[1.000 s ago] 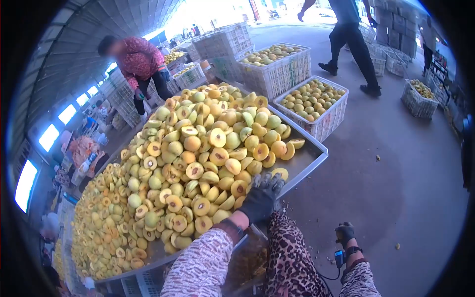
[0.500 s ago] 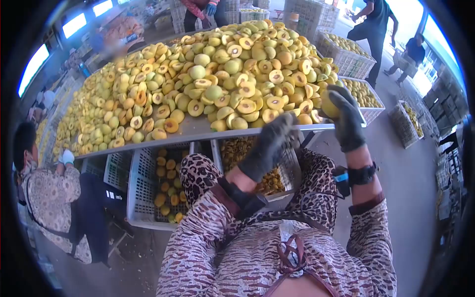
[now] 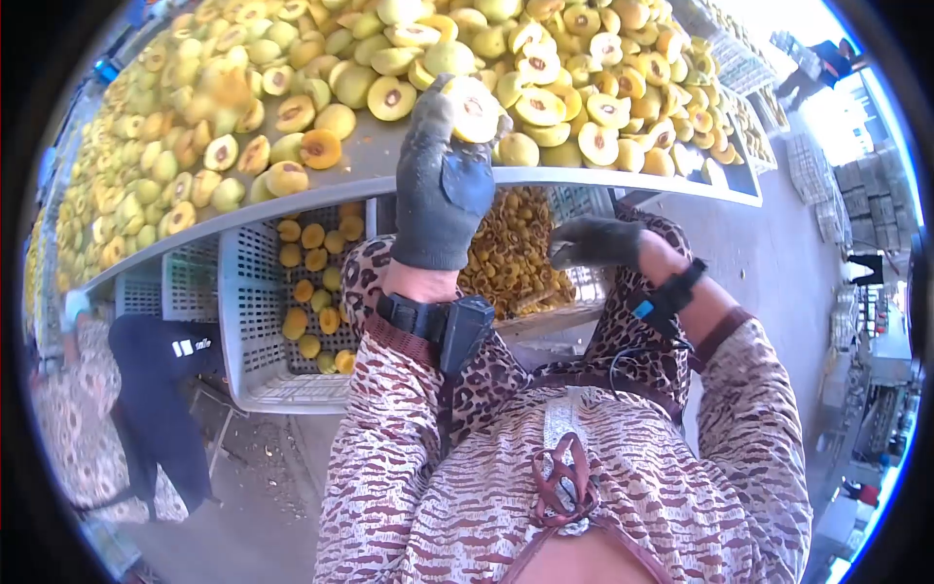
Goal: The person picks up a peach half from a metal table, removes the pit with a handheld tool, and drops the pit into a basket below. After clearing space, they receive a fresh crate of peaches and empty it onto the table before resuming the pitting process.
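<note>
Left dark-grey-gloved hand [image 3: 438, 195] grips a halved, round yellow fruit [image 3: 474, 109], which could slip if its cut face is wet; right dark-grey-gloved hand [image 3: 598, 242]: cannot tell whether closed.

The fruit [image 3: 475, 109] is yellow, the gloves [image 3: 433, 219] dark grey, the trousers [image 3: 489, 375] leopard-print, the top [image 3: 457, 492] striped maroon-and-white.

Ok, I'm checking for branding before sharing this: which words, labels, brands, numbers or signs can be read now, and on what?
No text can be read for certain.
White print on the neighbouring person's dark garment: bars with small lettering beside them, too blurred to read.
Blue patch on the right wrist strap: no lettering discernible.
</note>
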### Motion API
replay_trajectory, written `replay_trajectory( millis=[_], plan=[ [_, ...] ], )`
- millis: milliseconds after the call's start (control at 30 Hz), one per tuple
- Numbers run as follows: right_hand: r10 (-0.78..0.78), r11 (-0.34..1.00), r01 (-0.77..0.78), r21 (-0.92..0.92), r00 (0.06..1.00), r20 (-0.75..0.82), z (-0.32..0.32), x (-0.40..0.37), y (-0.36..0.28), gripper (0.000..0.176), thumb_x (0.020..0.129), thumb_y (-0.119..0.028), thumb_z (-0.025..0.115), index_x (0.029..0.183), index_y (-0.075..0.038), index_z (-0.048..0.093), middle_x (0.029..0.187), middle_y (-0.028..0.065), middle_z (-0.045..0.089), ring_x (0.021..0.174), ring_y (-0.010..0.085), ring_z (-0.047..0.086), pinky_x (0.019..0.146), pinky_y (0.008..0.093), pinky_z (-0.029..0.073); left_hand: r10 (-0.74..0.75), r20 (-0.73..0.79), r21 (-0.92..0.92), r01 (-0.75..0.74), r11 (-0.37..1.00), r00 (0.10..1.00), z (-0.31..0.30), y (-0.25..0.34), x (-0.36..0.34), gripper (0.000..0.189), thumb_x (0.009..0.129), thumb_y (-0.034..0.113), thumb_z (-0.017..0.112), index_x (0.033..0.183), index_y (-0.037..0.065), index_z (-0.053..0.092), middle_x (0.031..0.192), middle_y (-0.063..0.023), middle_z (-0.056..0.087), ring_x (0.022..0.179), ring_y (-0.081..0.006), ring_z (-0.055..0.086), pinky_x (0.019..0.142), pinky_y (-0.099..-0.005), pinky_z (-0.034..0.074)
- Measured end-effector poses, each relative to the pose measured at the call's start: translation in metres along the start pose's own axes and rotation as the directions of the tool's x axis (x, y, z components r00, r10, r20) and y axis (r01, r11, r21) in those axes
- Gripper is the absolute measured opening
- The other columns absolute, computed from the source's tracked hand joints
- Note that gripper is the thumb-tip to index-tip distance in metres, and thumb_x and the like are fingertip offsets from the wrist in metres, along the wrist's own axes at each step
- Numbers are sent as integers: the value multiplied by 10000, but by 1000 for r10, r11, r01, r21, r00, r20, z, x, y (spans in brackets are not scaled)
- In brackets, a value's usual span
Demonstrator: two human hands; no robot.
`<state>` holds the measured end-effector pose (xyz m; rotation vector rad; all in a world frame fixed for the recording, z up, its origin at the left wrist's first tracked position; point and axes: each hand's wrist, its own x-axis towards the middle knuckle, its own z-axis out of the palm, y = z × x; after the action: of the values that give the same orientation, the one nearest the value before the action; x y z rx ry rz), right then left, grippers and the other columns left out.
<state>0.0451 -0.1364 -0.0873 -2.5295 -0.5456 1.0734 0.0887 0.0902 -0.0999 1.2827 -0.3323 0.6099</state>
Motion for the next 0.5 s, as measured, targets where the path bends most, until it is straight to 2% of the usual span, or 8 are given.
replay_trajectory(
  millis=[67, 133, 200, 233, 267, 300, 333, 500],
  plan=[
    [-45, 996, 56, -69, 988, 149, 40, 56, 60, 232, 862, -247, 639, 994, -59, 673, 955, 136, 692, 902, 268, 650, 822, 404, 495, -446, 219, -804, 420, 422, 868, -1, 13, 1, 390, 1003, 189, 532, 1336, -8, 481, 1244, -122, 570, 1143, -246, 575, 979, -404, 503],
    [-145, 928, 258, -270, 915, 376, 82, 102, 100, 222, 883, -245, 609, 1015, -82, 681, 997, 114, 702, 912, 277, 653, 827, 406, 498, -476, 190, -787, 423, 449, 859, -4, 11, 10, 421, 1005, 196, 530, 1365, -13, 461, 1249, -119, 569, 1145, -237, 577, 976, -370, 491],
    [-108, 963, 231, -137, 800, 590, 169, 157, 193, 294, 850, -277, 627, 1057, -78, 693, 990, 121, 705, 928, 274, 664, 833, 421, 500, -434, 216, -607, 468, 642, 875, -16, 24, 21, 441, 1003, 193, 534, 1381, -15, 445, 1257, -113, 568, 1126, -230, 585, 957, -341, 484],
    [-91, 964, 210, -165, 839, 536, 174, 158, 185, 293, 850, -276, 626, 1054, -78, 695, 989, 121, 705, 929, 276, 664, 834, 422, 500, -321, 206, -62, 340, 939, 925, -29, 27, 21, 440, 999, 157, 516, 1399, -7, 431, 1296, -116, 556, 1138, -224, 572, 974, -358, 467],
    [-85, 965, 196, -173, 861, 502, 178, 159, 176, 292, 849, -276, 626, 1051, -78, 696, 988, 122, 705, 930, 277, 664, 835, 424, 500, 176, 313, 489, -318, 813, 933, -46, 4, 7, 420, 992, 90, 465, 1402, 4, 428, 1342, -140, 537, 1171, -242, 556, 1013, -388, 438],
    [-69, 965, 181, -187, 871, 487, 194, 165, 177, 290, 848, -276, 626, 1048, -78, 698, 986, 122, 706, 931, 279, 665, 837, 425, 501, -390, 240, 121, 371, 920, 889, -51, 35, 13, 448, 987, 152, 469, 1402, -9, 415, 1368, -180, 517, 1221, -277, 534, 1045, -418, 412],
    [-47, 965, 164, -204, 874, 483, 203, 169, 174, 289, 847, -275, 625, 1044, -77, 699, 985, 122, 706, 932, 280, 665, 838, 427, 501, -484, 208, -531, 514, 674, 850, -45, 35, 15, 519, 974, 268, 497, 1391, -28, 408, 1371, -207, 507, 1225, -327, 536, 1038, -449, 422],
    [3, 976, 107, -190, 863, 505, 261, 180, 190, 283, 844, -274, 624, 1029, -77, 707, 978, 125, 706, 937, 287, 666, 844, 434, 502, -719, 249, -592, 690, 417, 649, -54, 40, 11, 924, 796, 714, 573, 1352, -14, 452, 1320, -217, 520, 1066, -408, 622, 839, -476, 568]
  ],
)
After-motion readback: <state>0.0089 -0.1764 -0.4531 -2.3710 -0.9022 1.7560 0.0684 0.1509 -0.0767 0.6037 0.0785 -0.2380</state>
